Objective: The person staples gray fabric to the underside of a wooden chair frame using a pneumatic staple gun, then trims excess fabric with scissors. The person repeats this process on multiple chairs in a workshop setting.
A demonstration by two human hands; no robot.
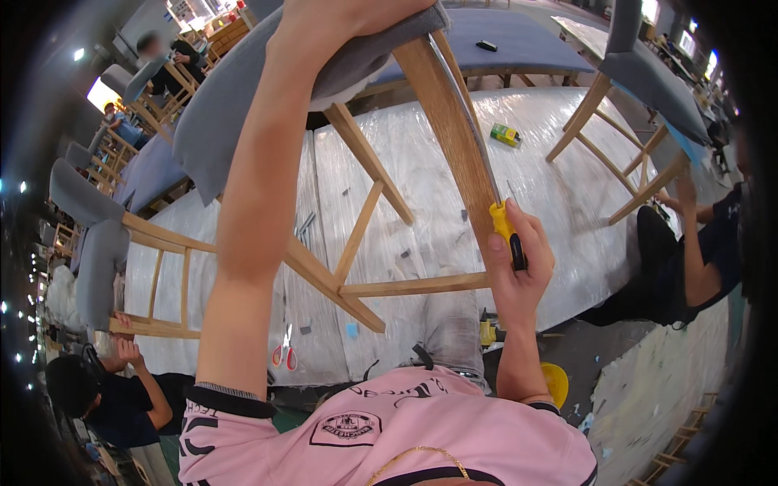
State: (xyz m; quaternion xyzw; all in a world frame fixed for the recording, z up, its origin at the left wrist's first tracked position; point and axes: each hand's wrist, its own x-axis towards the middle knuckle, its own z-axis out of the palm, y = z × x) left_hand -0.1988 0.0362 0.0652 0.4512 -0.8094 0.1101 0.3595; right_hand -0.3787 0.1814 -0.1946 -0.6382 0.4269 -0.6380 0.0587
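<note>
A wooden chair [365, 202] with a grey padded seat [235, 89] is tipped in front of me. My left hand [324, 20] grips the edge of the grey seat at the top of the picture. My right hand [515, 259] is shut on a screwdriver with a yellow and black handle [506, 231]. Its long metal shaft runs up along the chair's pale wooden leg [450, 121]. The tip is hidden near the seat.
The chair stands over a table wrapped in clear plastic film [535, 170], with red-handled scissors [284, 352] and a small green and yellow box [505, 134] on it. Other chairs [648, 81], [105, 243] are held by seated people at right [689, 259] and lower left [105, 389].
</note>
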